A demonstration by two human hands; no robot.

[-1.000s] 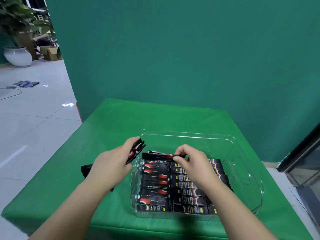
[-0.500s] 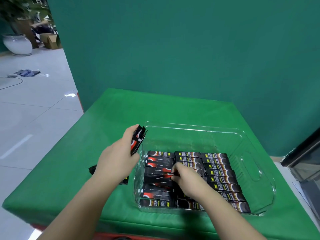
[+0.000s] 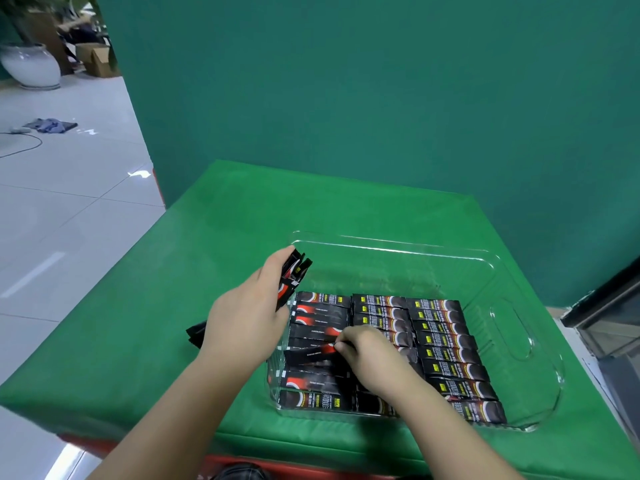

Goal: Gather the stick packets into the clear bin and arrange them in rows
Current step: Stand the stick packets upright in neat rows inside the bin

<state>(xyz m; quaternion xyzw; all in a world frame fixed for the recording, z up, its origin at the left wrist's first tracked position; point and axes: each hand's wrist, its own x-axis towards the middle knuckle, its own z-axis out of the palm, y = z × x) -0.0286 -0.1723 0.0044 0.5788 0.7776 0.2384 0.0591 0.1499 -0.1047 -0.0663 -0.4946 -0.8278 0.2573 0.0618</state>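
most of the job looks done. the clear bin (image 3: 391,249) already has three rows of stick packets (image 3: 440,344) lying flat, side by side, in the part of it near the person. the two rows under and to the right of the right hand (image 3: 372,355) look neat and full. the row between the two hands is a bit messy, with some packets tilted.

the right hand is down in the bin, its fingers pinched on one packet (image 3: 313,355) in that messy row, and seems to be tucking it in place.

the left hand (image 3: 247,317) is just outside the bin's left wall, closed tight around a small bunch of packets (image 3: 292,277) that stick up past its fingers. a few dark packet ends (image 3: 195,332) peek out behind that hand, over the green cloth (image 3: 207,237).

so what is left, i think: put in the bunch, grab any loose ones, and straighten the left row. the far part of the bin, past both hands, has no packets in it.
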